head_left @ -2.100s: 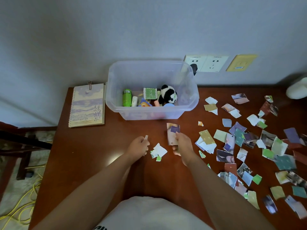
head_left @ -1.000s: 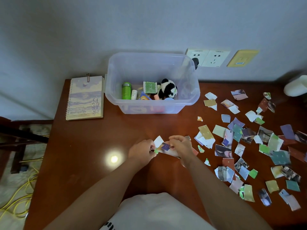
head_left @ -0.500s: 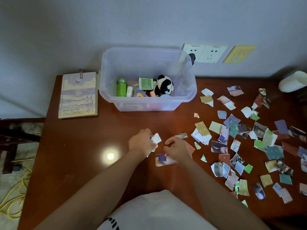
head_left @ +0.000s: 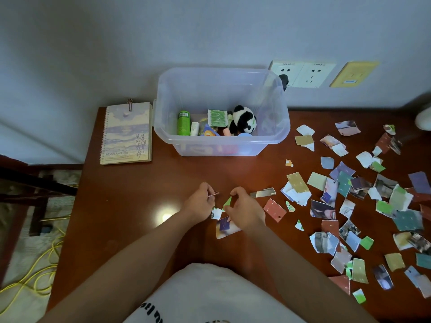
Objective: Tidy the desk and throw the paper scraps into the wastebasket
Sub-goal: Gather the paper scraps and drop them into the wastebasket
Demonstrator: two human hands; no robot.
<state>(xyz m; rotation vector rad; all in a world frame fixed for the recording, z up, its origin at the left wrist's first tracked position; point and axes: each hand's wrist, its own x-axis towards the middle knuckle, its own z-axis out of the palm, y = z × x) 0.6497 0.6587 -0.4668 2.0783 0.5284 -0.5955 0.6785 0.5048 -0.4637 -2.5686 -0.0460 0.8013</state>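
Many torn paper scraps point(head_left: 363, 201) lie scattered over the right half of the brown desk point(head_left: 130, 183). My left hand point(head_left: 200, 201) pinches a thin scrap edge-on near the desk's middle. My right hand point(head_left: 245, 208) sits close beside it, fingertips pinching a small green scrap point(head_left: 227, 202). A white scrap point(head_left: 216, 213) and a purple-and-white scrap point(head_left: 225, 227) lie on the desk just under both hands. No wastebasket is in view.
A clear plastic bin point(head_left: 221, 141) with a panda toy point(head_left: 243, 120), a green bottle point(head_left: 183, 123) and small items stands at the back. A spiral notebook point(head_left: 127, 132) lies left of it. Wall sockets point(head_left: 300, 74) sit behind. Yellow cable point(head_left: 30, 276) runs on the floor at left.
Both hands gathered scraps at the desk's middle. The purple-and-white scrap went from my right hand to the desk, and my right hand now pinches a green scrap. The view shifted.
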